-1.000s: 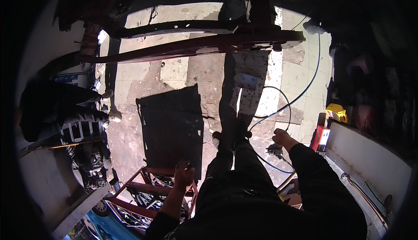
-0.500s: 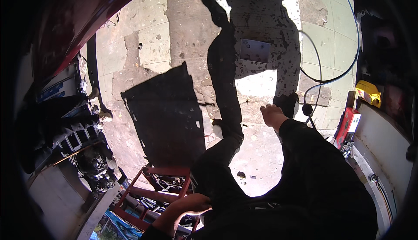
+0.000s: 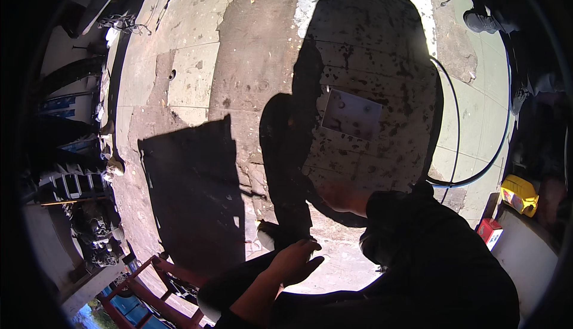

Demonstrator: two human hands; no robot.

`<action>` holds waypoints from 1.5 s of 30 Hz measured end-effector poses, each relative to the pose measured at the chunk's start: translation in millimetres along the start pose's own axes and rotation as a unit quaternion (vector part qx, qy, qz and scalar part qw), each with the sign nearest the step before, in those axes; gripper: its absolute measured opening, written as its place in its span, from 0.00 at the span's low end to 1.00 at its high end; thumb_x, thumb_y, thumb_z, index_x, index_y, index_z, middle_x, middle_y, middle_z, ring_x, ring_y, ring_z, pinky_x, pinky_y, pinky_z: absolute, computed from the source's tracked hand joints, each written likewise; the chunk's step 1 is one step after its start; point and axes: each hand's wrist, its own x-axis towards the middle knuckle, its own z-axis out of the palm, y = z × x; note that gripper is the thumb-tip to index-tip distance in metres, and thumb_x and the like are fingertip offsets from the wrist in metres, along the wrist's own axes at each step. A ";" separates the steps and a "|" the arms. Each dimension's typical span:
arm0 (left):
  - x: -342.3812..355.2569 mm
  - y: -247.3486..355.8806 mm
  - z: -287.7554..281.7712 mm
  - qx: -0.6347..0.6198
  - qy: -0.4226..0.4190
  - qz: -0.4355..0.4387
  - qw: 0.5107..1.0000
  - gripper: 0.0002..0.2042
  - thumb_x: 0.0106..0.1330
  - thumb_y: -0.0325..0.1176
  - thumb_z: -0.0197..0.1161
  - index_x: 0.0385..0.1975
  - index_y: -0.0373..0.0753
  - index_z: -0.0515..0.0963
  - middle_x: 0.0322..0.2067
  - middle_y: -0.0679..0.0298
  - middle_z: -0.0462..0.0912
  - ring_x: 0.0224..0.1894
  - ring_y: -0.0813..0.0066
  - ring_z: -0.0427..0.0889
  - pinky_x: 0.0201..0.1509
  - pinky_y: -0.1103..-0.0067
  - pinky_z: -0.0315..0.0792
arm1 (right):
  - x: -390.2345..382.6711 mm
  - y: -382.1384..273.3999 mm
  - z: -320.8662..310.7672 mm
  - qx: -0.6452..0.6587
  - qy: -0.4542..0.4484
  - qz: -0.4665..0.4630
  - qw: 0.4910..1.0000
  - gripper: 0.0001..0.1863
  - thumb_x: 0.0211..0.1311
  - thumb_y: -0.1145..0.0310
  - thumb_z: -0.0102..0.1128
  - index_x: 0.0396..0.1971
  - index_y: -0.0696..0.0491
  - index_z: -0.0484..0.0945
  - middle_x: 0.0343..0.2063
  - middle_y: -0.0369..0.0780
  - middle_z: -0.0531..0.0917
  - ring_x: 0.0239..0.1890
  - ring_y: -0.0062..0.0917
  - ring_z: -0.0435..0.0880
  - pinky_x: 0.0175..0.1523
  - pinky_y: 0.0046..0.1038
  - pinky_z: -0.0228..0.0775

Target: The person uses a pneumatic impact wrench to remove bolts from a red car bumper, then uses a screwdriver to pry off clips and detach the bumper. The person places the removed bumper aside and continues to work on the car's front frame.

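Observation:
My left hand (image 3: 293,262) is above my bent left knee, its thumb apart from the curled fingers and nothing seen in it. Further out, my right hand (image 3: 345,199) reaches low over the shaded floor; its fingers are dim and smeared, so whether they hold anything is hidden. Beyond that hand, within my shadow, a pale shallow rectangular tray (image 3: 356,100) lies slightly turned on the floor. It seems to have several small round dark things in it, too dim to name. Neither hand touches the tray.
A red metal frame (image 3: 164,266) stands at the lower left, beside a greasy mechanical part (image 3: 95,239). On the right are a yellow jug (image 3: 518,194), a red box (image 3: 489,231) and a dark hose (image 3: 458,126) curving across the tiles. Another person's shoe (image 3: 480,22) shows at the far right.
I have bent down and forward, so the tray and floor look closer. My left hand has moved forward and right; my right hand is lower, in shadow.

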 end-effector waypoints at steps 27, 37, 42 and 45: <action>14.0 32.1 18.6 -0.096 0.155 -0.193 0.964 0.24 0.71 0.45 0.70 0.59 0.36 0.82 0.54 0.47 0.87 0.57 0.48 0.86 0.62 0.62 0.79 | 1.1 236.2 -321.4 0.097 0.065 0.200 0.973 0.25 0.71 0.61 0.64 0.64 0.54 0.77 0.55 0.51 0.85 0.61 0.47 0.84 0.64 0.44 0.79; 9.4 23.6 30.4 -0.097 0.134 -0.235 0.958 0.24 0.72 0.47 0.70 0.59 0.35 0.81 0.55 0.44 0.86 0.59 0.45 0.86 0.63 0.61 0.79 | -72.8 403.2 -252.9 -0.057 0.230 0.312 0.920 0.30 0.77 0.65 0.51 0.77 0.48 0.66 0.71 0.56 0.74 0.71 0.53 0.74 0.71 0.47 0.73; -21.5 24.8 23.3 -0.098 0.156 -0.152 0.971 0.22 0.75 0.45 0.67 0.61 0.39 0.79 0.50 0.47 0.85 0.55 0.45 0.85 0.58 0.58 0.79 | -35.1 284.8 -236.9 0.024 0.260 0.254 0.931 0.23 0.68 0.70 0.59 0.62 0.54 0.76 0.54 0.55 0.82 0.58 0.53 0.81 0.61 0.47 0.76; -49.5 26.4 17.2 -0.068 0.144 -0.136 0.978 0.23 0.75 0.46 0.67 0.62 0.38 0.78 0.53 0.48 0.84 0.57 0.45 0.85 0.60 0.58 0.79 | -14.9 191.7 -228.4 0.100 0.165 0.137 0.971 0.22 0.60 0.71 0.65 0.56 0.56 0.78 0.46 0.52 0.82 0.49 0.52 0.82 0.53 0.47 0.76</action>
